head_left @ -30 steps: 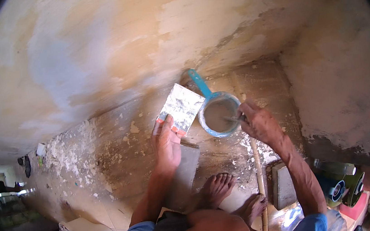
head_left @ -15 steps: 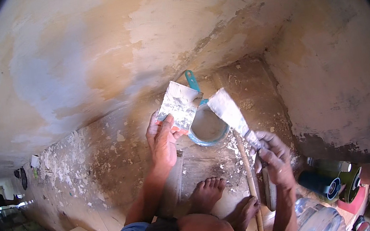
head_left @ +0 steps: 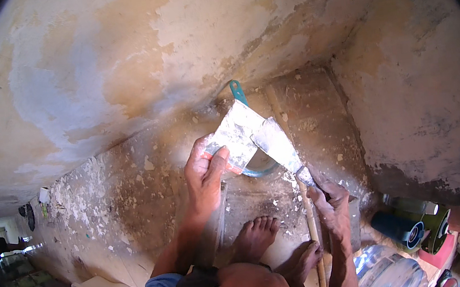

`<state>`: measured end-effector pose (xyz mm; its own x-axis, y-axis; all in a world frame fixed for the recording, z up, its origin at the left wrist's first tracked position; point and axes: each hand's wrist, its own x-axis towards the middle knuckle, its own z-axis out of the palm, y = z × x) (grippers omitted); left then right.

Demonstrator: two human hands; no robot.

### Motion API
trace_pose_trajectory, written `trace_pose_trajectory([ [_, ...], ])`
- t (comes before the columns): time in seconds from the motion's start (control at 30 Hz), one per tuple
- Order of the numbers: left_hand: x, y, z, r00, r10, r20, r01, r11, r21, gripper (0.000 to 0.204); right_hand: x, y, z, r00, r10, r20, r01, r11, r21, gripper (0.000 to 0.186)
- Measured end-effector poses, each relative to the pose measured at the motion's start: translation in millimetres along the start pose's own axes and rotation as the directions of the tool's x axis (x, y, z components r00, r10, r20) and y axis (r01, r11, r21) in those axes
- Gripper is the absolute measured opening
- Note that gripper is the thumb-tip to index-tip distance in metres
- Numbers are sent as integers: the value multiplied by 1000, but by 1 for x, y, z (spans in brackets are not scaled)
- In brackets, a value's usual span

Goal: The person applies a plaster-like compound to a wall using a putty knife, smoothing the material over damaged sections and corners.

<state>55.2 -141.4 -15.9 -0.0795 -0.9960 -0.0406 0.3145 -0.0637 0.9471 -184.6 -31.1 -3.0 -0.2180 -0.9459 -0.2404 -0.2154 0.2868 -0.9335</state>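
The left hand [head_left: 204,177] has its grip closed on a flat, putty-smeared scraper plate [head_left: 235,137], thumb across the lower face and fingers curled behind it, so the plate stands out up and to the right of the palm. The right hand [head_left: 330,203] has its grip closed round the handle of a putty knife [head_left: 277,145]; the broad grey blade runs up and to the left from the fist and its far edge lies against the right side of the scraper plate, the two blades touching.

Taking the scraper plate as the landmark: just beneath and behind it sits a small teal-rimmed tub [head_left: 258,168], mostly covered by the two blades, with its teal handle [head_left: 238,92] poking out above the plate's top corner. Below the plate, the person's bare feet [head_left: 255,237] rest on the dusty floor [head_left: 134,200], which is strewn with white flakes off to the plate's left. A wooden stick [head_left: 312,236] lies on the floor below and right of the plate, beside the right forearm. Above the plate rises a patched, mottled wall [head_left: 146,56]. Far to the lower right of the plate lie a dark blue roll [head_left: 401,227] and a clear plastic bottle [head_left: 386,273].
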Motion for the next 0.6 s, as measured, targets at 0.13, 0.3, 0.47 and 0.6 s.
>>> trace_pose_trajectory([
  [0.13, -10, 11, 10, 998, -18, 56, 14, 996, 83, 30, -1, 7, 6, 1000, 23, 3, -24, 998, 63, 44],
  [0.3, -34, -5, 9, 990, -5, 142, -47, 932, 359, 26, 6, -5, 23, 1000, 6, -20, -2, 986, 169, 45],
  [0.47, -13, 8, 4, 987, -161, -10, 161, 984, 71, 30, 20, -29, 5, 991, -86, -105, 125, 874, 469, 43],
  [0.6, -2, 8, -1, 936, -343, 79, 352, 909, -223, 33, 28, -1, -13, 973, -154, -173, 162, 986, 33, 38],
])
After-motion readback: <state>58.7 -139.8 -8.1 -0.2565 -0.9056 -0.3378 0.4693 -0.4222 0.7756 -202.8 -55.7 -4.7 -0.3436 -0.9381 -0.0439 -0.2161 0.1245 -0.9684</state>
